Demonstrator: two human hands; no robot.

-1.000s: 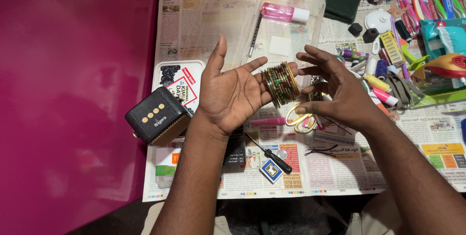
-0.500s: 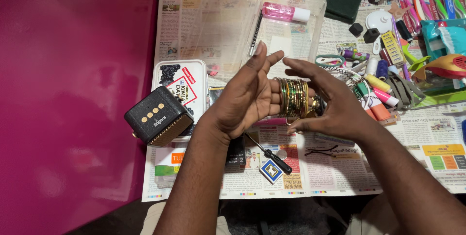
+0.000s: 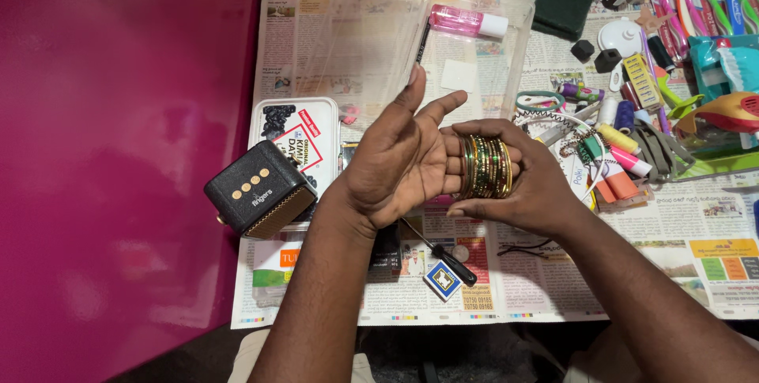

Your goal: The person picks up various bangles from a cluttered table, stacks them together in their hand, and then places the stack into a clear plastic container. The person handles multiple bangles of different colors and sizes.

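A stack of several gold and green bangles (image 3: 487,167) sits around the fingers of my left hand (image 3: 403,158), which is held palm up above the newspaper with thumb and forefinger raised. My right hand (image 3: 528,181) wraps around the bangles from the right, its fingers curled over the top and thumb under them. Both hands hover over the middle of the newspaper sheet (image 3: 538,272).
A clear plastic box (image 3: 371,35) holding a pink tube (image 3: 465,22) lies behind the hands. A black cube speaker (image 3: 257,189) and a white tin (image 3: 296,130) sit left. A screwdriver (image 3: 443,252) lies below. Thread spools, toothbrushes and small items crowd the right side.
My left hand turned and its fingers went into the bangles. My right hand closed around the stack and pushed it leftward along those fingers.
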